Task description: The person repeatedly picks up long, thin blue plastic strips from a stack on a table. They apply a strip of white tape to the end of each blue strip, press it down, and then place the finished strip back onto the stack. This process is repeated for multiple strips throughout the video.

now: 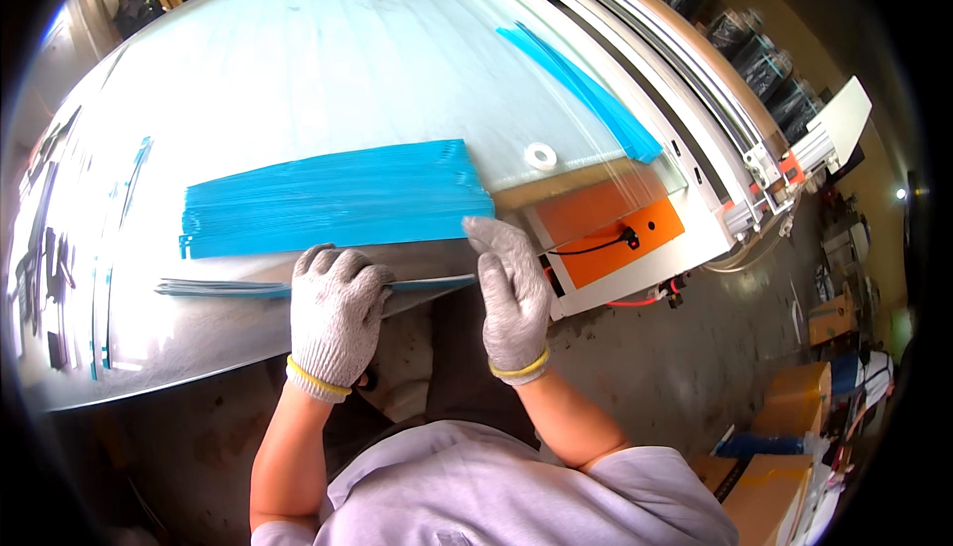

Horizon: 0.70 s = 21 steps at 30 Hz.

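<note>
Both my hands wear whitish knit gloves with yellow cuffs. My left hand (339, 313) is closed around a thin bundle of strips (223, 289), pale with blue edges, which lies along the near edge of the glass-topped table. Just beyond it sits a wide stack of bright blue strips (328, 199), laid side by side. At the right end of that stack is my right hand (512, 293), its fingers stretched out and the thumb apart. The fingertips are at the stack's near right corner; whether they touch it I cannot tell.
A white ring (540, 157) and more blue strips (586, 89) lie on the glass table (298, 69) to the right. Beyond them runs a white machine rail (685, 119); an orange panel (620, 243) with a black cable is nearby. Cardboard boxes (764, 496) stand at lower right.
</note>
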Motion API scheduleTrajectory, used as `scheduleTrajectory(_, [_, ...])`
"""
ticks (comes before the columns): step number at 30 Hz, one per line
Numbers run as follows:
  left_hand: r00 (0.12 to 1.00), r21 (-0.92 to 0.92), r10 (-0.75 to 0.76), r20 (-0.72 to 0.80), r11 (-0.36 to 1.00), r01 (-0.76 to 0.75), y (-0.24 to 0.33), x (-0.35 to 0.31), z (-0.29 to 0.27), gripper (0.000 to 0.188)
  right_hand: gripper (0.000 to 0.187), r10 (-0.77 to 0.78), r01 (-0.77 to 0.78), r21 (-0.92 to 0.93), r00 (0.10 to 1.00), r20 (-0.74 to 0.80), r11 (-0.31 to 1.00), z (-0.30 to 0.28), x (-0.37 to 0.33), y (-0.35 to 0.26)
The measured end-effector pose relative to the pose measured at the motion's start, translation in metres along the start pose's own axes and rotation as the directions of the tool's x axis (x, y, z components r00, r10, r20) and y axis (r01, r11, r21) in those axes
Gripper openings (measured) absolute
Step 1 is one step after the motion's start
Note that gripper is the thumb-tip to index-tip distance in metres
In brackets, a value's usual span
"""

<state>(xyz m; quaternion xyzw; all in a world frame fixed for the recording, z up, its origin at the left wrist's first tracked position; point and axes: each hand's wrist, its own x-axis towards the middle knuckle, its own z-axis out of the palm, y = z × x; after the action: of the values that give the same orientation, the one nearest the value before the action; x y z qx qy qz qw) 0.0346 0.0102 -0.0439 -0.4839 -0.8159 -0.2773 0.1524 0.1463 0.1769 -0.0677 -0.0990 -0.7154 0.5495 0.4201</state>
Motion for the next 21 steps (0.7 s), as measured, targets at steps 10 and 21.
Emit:
scheduleTrajectory(10, [0.961,-0.182,-0.122,0.248,0.968,0.17,-0.012,0.016,-0.038,0.023,0.042,-0.281,0.731,-0.656,0.68,0.677,0.189,0.009,0.016,-0.038])
scheduleTrajectory(21, [0.593,-0.864,-0.638,0.491,-0.27,0.425,0.021,-0.076,-0.047,0.042,0.033,0.078,0.306,-0.411,0.714,0.695,0.859,-0.019,0.008,-0.07])
